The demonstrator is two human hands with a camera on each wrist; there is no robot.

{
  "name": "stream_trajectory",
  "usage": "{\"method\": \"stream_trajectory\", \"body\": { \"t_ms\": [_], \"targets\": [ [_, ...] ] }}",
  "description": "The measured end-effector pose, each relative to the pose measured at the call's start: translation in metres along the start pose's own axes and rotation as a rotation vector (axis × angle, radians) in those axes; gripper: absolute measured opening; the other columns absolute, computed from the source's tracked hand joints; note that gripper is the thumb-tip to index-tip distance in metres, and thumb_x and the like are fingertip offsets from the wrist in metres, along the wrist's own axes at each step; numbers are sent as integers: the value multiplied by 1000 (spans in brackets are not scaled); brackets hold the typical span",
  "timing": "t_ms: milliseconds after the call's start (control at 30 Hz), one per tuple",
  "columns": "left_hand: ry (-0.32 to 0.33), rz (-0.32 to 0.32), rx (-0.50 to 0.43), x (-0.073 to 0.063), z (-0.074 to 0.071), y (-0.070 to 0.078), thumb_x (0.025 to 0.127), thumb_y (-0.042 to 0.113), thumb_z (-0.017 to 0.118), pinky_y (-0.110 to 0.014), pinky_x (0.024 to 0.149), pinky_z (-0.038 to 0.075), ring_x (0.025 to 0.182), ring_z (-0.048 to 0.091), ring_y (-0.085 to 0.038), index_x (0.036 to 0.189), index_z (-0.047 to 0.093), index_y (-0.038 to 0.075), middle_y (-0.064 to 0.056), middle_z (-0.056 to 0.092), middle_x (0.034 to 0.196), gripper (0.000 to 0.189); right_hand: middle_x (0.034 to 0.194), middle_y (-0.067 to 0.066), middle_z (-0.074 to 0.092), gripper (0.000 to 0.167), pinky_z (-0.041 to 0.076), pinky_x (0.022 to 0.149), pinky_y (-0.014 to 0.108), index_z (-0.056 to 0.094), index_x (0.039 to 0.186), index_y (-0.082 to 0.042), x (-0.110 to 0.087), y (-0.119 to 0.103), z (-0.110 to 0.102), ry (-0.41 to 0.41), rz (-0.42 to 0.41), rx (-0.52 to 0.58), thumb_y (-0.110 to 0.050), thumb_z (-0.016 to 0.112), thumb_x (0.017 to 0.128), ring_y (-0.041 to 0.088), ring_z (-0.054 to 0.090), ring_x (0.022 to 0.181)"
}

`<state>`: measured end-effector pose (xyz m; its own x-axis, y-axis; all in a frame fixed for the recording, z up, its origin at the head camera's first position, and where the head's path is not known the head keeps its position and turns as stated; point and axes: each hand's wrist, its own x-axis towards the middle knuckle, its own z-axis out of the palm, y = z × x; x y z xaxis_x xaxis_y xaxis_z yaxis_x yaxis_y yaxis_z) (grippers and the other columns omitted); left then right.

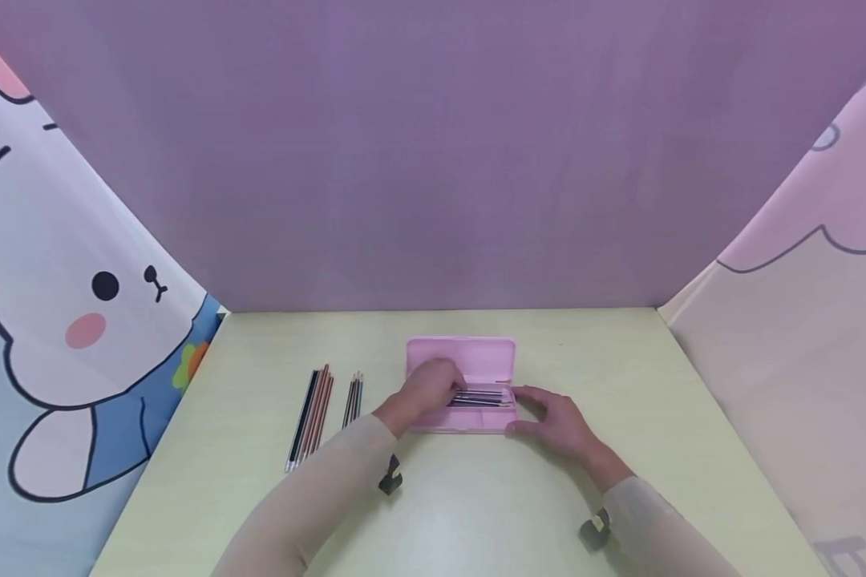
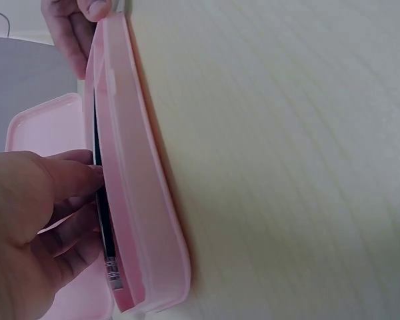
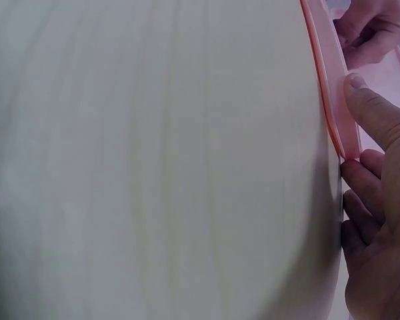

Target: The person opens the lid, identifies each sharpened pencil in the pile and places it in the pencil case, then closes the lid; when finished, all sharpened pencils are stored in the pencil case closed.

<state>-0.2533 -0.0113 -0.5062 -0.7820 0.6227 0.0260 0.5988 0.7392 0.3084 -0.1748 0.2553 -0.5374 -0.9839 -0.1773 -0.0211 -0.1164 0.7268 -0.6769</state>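
Note:
A pink pencil case (image 1: 447,422) lies on the table with its lid (image 1: 487,359) raised at the back. Several dark pencils (image 1: 483,399) rest lengthwise in its rear compartment. My left hand (image 1: 429,389) reaches in over the left part of the case; in the left wrist view its thumb and fingers pinch a black pencil (image 2: 104,223) with a metal-banded eraser end. At the case's right end, my right hand (image 1: 559,423) holds the corner, thumb (image 3: 370,107) on the front wall and fingers round the side. The left hand hides part of the compartment.
Left of the case lies a group of longer pencils (image 1: 310,417), black and reddish-brown. Beside it is a smaller group of dark pencils (image 1: 352,399), partly covered by the left sleeve. A purple panel (image 1: 447,160) stands behind the pale table (image 1: 476,497), with printed cloths on both sides.

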Motion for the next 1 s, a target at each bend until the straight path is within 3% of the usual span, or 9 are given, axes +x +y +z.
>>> {"method": "stream_trajectory", "body": {
  "t_ms": [133, 300, 633, 800, 1000],
  "targets": [
    [1, -20, -27, -3, -1, -1, 91, 1, 69, -31, 98, 55, 105, 70, -18, 107, 82, 16, 1, 78, 107, 25, 146, 7, 61, 72, 35, 118, 62, 62, 141, -25, 1, 0, 2, -2, -12, -12, -48, 86, 78, 39, 49, 141],
    [26, -97, -190, -13, -10, -4, 96, 12, 71, -32, 97, 56, 103, 68, -16, 110, 80, 13, 0, 77, 108, 17, 147, 4, 61, 70, 35, 118, 61, 62, 141, -27, 2, -2, 1, -9, -10, -16, -46, 87, 78, 37, 49, 142],
    [140, -100, -459, -43, -26, -22, 93, 8, 71, -27, 80, 58, 86, 66, -12, 115, 77, 8, -1, 74, 96, 23, 149, 5, 59, 72, 35, 118, 62, 61, 142, -29, 3, 1, -3, -8, -26, -27, -50, 85, 78, 38, 48, 143],
    [185, -181, -605, -61, -34, -28, 93, 7, 74, -29, 73, 61, 81, 68, -13, 120, 74, 6, -4, 73, 98, 28, 148, 6, 59, 72, 34, 119, 61, 61, 142, -28, 3, 3, -1, -12, -22, -24, -50, 85, 78, 38, 48, 143],
    [232, -293, -758, -84, -42, -41, 91, 7, 75, -45, 72, 64, 83, 73, -21, 132, 68, 7, -12, 73, 114, 41, 147, 6, 60, 72, 35, 118, 61, 62, 142, -27, 1, 4, 1, -4, -26, -22, -51, 86, 78, 38, 49, 142]
  ]
}}
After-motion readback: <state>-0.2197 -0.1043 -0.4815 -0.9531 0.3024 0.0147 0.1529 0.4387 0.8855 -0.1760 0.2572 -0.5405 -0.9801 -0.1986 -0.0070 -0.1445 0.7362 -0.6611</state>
